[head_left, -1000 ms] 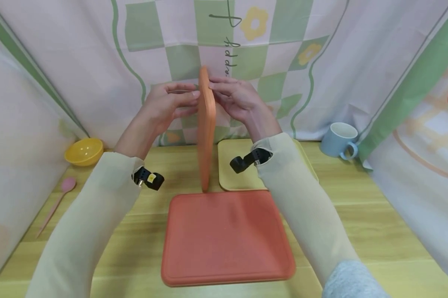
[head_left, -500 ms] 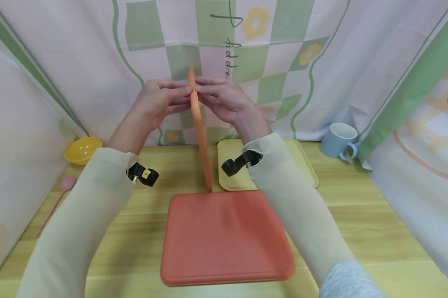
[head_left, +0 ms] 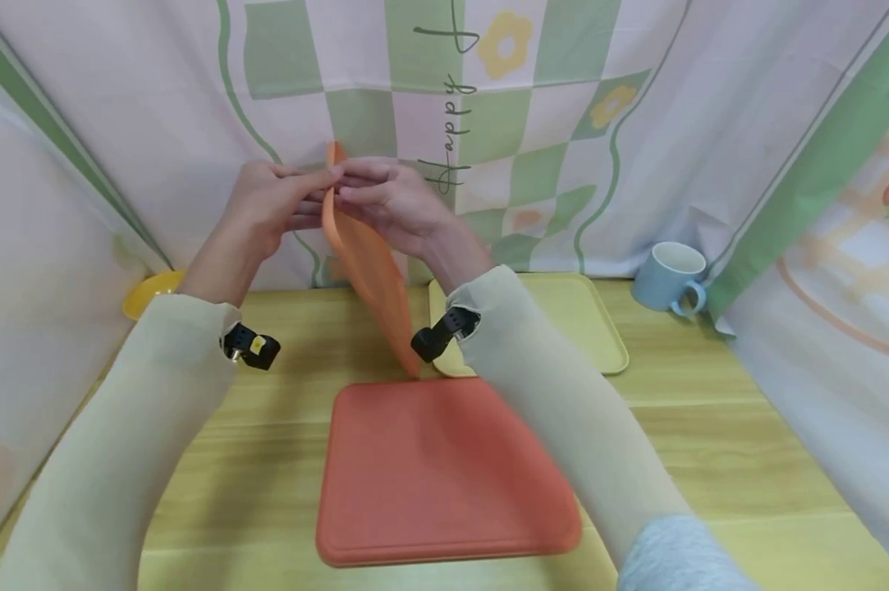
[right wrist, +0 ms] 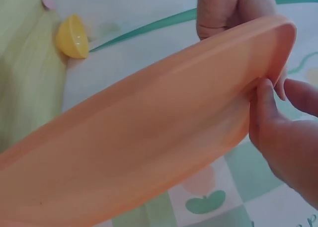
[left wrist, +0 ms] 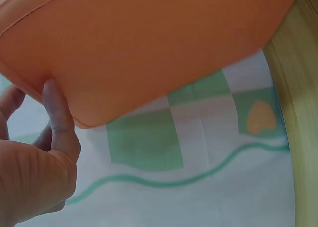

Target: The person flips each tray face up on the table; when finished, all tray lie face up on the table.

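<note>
A thin orange tray (head_left: pixel 373 275) is tilted up on its side, its raised edge leaning left and its lower edge close behind a flat red tray (head_left: pixel 444 468). My left hand (head_left: pixel 263 201) pinches the raised end; in the left wrist view the thumb (left wrist: pixel 57 108) presses the tray's outer face. My right hand (head_left: pixel 400 201) pinches the same end from the right. In the right wrist view, a fingertip (right wrist: pixel 267 90) of it presses the inner face near the rim. Both hands' fingertips meet at the upper rim in the head view.
A pale yellow tray (head_left: pixel 562 316) lies flat behind the red one, partly under my right arm. Toward the back right stands a light blue mug (head_left: pixel 666 275). A yellow bowl (head_left: pixel 144 294) sits at the far left, partly behind my left arm. A patterned curtain (head_left: pixel 503 123) hangs behind.
The orange tray's upper edge has swung left from nearly upright, so more of its inner face shows. Both hands have moved left with it, and the left sleeve now covers the pink spoon.
</note>
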`<act>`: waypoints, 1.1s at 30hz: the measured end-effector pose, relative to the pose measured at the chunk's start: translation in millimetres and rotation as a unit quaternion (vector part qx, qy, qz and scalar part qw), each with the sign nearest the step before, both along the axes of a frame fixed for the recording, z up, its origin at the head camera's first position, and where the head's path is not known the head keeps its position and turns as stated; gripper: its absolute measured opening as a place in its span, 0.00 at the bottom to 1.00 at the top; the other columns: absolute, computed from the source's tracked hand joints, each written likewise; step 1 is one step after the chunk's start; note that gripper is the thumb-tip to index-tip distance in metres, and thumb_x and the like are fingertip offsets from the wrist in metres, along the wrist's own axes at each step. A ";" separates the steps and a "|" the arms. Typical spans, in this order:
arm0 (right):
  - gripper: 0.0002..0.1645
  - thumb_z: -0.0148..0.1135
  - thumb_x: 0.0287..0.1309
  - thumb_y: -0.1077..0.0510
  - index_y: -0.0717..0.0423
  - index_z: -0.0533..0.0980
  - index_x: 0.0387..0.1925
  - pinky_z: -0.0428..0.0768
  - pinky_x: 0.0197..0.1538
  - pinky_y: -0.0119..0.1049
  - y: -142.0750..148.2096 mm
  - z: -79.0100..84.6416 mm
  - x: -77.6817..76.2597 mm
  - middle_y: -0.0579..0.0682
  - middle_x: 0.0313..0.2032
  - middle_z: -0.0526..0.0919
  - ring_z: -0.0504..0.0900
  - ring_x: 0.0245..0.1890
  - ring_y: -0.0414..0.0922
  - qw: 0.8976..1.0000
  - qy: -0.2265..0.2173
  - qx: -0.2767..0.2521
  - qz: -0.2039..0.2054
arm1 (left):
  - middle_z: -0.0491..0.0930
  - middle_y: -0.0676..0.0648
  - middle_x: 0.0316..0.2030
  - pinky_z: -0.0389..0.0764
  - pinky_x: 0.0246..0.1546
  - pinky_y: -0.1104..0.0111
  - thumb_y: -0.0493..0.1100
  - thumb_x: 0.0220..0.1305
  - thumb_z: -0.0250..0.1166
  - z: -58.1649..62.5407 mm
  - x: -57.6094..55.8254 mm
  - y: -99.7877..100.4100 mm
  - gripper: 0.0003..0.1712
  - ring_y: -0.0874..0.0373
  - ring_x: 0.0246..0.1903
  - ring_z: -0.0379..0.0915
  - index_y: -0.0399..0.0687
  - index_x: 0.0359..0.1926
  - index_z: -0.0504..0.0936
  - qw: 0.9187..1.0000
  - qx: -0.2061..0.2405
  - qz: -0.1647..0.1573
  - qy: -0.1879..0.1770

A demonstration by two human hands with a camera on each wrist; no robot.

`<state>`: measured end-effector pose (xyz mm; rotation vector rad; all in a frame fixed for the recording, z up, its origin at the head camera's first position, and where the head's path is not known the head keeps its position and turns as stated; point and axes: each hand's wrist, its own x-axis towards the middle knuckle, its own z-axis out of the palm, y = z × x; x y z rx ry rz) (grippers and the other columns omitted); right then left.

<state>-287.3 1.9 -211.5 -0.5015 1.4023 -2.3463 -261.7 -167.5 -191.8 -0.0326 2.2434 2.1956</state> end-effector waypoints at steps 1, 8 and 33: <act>0.25 0.47 0.68 0.80 0.78 0.67 0.65 0.76 0.64 0.41 -2.8 -0.9 0.3 0.65 0.56 0.80 0.81 0.50 0.48 1.000 0.004 0.004 0.010 | 0.87 0.47 0.27 0.87 0.31 0.69 0.47 0.57 0.78 -0.4 0.6 -3.3 0.17 0.57 0.28 0.87 0.38 0.41 0.89 1.000 -0.010 0.008 -0.003; 0.32 0.44 0.67 0.82 0.75 0.59 0.72 0.70 0.69 0.44 -11.6 -11.9 0.0 0.70 0.69 0.66 0.66 0.70 0.59 0.997 -0.009 0.009 0.071 | 0.84 0.51 0.23 0.86 0.27 0.70 0.45 0.61 0.74 -5.1 -2.4 -21.5 0.09 0.60 0.24 0.85 0.46 0.27 0.88 0.996 -0.077 0.045 -0.021; 0.26 0.56 0.69 0.72 0.74 0.68 0.67 0.71 0.69 0.48 63.8 -140.4 -7.3 0.69 0.66 0.71 0.71 0.67 0.60 0.968 -0.073 0.194 -0.144 | 0.83 0.56 0.26 0.84 0.26 0.72 0.43 0.64 0.70 -58.0 12.6 -107.8 0.09 0.63 0.24 0.82 0.55 0.25 0.88 0.991 -0.073 0.107 -0.037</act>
